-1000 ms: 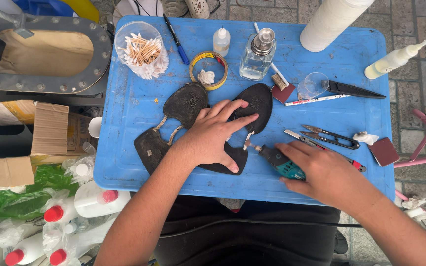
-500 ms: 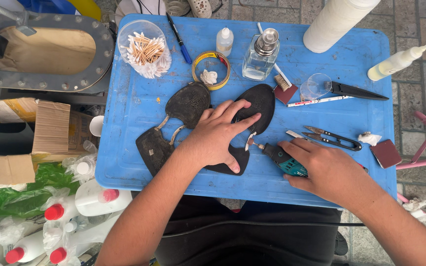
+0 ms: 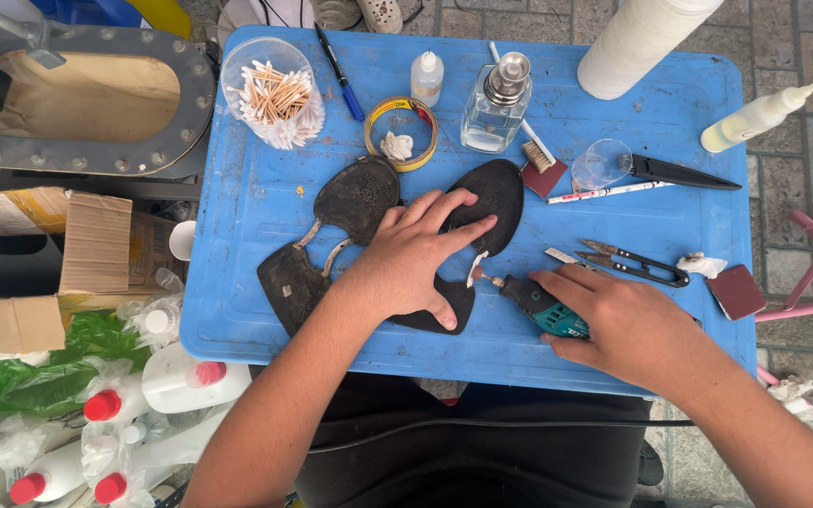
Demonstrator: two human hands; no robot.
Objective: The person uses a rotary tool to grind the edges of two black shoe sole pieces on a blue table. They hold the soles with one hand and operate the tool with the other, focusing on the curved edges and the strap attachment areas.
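We press the left hand [image 3: 411,268] flat, fingers spread, on the black rubber shoe sole [image 3: 482,212]; the right hand [image 3: 628,325] grips the teal rotary tool [image 3: 538,306], feeding lightly along the sole's edge

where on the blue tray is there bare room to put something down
Bare patches on the blue tray: the left side between the cotton swab cup and the left sole, and the back right past the magnifier. The middle is crowded by both hands, soles and rotary tool.
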